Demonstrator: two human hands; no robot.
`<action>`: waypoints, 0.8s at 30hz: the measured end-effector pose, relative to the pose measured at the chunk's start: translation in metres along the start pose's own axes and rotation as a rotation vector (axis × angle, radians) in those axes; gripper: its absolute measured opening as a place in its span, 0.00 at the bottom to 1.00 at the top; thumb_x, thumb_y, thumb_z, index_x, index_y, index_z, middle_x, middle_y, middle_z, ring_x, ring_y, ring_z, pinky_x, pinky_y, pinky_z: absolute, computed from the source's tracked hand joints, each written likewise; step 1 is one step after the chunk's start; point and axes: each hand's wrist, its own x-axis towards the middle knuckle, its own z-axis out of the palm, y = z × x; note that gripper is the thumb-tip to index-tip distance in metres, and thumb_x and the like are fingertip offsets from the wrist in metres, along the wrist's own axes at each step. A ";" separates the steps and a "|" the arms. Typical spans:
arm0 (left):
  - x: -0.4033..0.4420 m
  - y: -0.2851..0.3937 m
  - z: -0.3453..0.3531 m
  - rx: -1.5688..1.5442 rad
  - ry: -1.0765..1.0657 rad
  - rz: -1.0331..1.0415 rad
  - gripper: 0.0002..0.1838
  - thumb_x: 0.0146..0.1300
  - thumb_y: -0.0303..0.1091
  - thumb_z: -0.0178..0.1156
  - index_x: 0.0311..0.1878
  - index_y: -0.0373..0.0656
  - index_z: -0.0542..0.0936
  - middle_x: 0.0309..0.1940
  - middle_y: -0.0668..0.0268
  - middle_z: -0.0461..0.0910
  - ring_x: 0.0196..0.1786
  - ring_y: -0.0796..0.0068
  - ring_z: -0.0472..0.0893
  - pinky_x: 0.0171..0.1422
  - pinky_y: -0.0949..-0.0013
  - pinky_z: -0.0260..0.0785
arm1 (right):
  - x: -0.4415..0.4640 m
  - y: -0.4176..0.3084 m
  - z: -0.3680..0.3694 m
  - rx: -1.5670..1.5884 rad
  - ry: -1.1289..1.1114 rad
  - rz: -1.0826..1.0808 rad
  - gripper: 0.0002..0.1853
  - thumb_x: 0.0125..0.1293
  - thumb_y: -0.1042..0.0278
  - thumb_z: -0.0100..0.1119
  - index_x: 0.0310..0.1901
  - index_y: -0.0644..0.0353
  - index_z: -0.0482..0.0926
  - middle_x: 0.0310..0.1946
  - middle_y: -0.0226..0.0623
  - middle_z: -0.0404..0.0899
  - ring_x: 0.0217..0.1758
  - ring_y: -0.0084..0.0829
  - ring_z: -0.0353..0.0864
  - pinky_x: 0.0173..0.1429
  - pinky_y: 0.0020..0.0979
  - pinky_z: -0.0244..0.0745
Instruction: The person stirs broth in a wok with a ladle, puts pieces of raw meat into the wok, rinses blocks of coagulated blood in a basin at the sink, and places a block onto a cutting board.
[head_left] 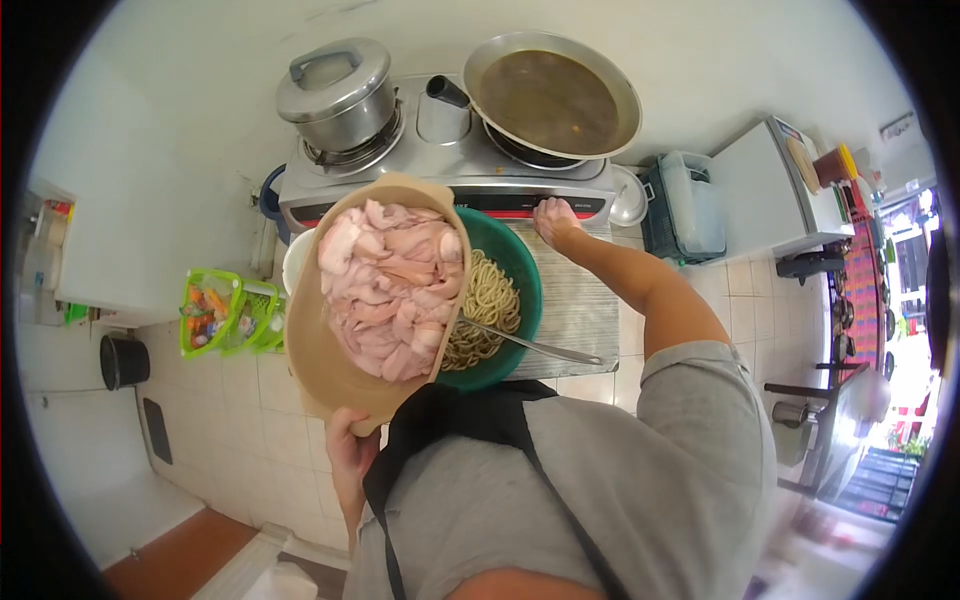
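Raw, pale pink meat, glossy and cut in thick, limp strips with whitish, fatty patches, lies heaped in a beige basin held before the stove. The pile fills the far and middle part of the basin, leaving a smooth, bare curve of wall at the near left. The basin is deep, with a rounded lip, and overlaps a green bowl to its right; whether the two touch cannot be told. In the bowl sit tangled, rope-like strands, tan and slick, with a metal spoon whose long handle slants out over the desk, its top grey and finely striped.

The left hand is closed on the basin's near lip, low and close to the body. The right hand reaches forward on a bent arm, fingers curled at the stove's front panel; whether they grip anything there cannot be told.

On the stove's steel top, a lidded, dull metal pot stands on the left burner, and a wide, round pan of murky brown liquid on the right. The person wears a grey shirt and a black apron.
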 end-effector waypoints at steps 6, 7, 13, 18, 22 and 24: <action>-0.003 0.008 0.020 0.052 0.013 0.052 0.04 0.53 0.24 0.55 0.33 0.38 0.75 0.32 0.61 0.79 0.42 0.67 0.80 0.51 0.66 0.72 | 0.014 -0.016 -0.001 -0.179 -0.128 -0.061 0.10 0.63 0.62 0.49 0.33 0.55 0.80 0.30 0.33 0.77 0.37 0.32 0.76 0.36 0.34 0.70; 0.004 0.008 0.010 0.039 -0.015 0.010 0.08 0.53 0.24 0.54 0.38 0.37 0.76 0.36 0.60 0.80 0.44 0.65 0.80 0.53 0.64 0.72 | 0.017 -0.017 -0.004 -0.078 -0.158 -0.016 0.11 0.63 0.62 0.49 0.34 0.55 0.80 0.32 0.33 0.78 0.38 0.33 0.77 0.37 0.34 0.71; 0.005 0.011 0.009 0.010 -0.112 -0.060 0.21 0.53 0.22 0.53 0.54 0.34 0.73 0.48 0.58 0.80 0.51 0.62 0.80 0.58 0.61 0.71 | 0.018 0.010 -0.037 0.430 -0.169 0.239 0.10 0.63 0.65 0.51 0.37 0.55 0.82 0.33 0.42 0.82 0.38 0.39 0.84 0.40 0.41 0.79; -0.008 0.008 0.030 -0.007 -0.011 0.018 0.27 0.52 0.21 0.53 0.60 0.35 0.71 0.50 0.59 0.79 0.53 0.65 0.80 0.57 0.64 0.73 | 0.036 0.060 -0.059 0.452 -0.059 -0.078 0.08 0.61 0.67 0.52 0.37 0.59 0.78 0.34 0.47 0.80 0.46 0.50 0.79 0.49 0.47 0.74; -0.021 -0.014 0.046 -0.121 0.150 0.178 0.30 0.50 0.19 0.55 0.62 0.36 0.70 0.53 0.60 0.78 0.55 0.68 0.78 0.57 0.65 0.73 | 0.058 0.102 -0.140 0.681 0.026 -0.292 0.28 0.58 0.76 0.58 0.63 0.59 0.70 0.63 0.54 0.67 0.59 0.51 0.74 0.61 0.40 0.74; -0.023 -0.033 0.048 -0.221 0.088 0.265 0.32 0.49 0.19 0.56 0.62 0.37 0.70 0.53 0.60 0.78 0.55 0.69 0.78 0.58 0.66 0.73 | 0.070 0.113 -0.203 1.084 -0.371 -0.253 0.21 0.62 0.76 0.57 0.58 0.64 0.73 0.55 0.49 0.75 0.49 0.40 0.81 0.52 0.35 0.79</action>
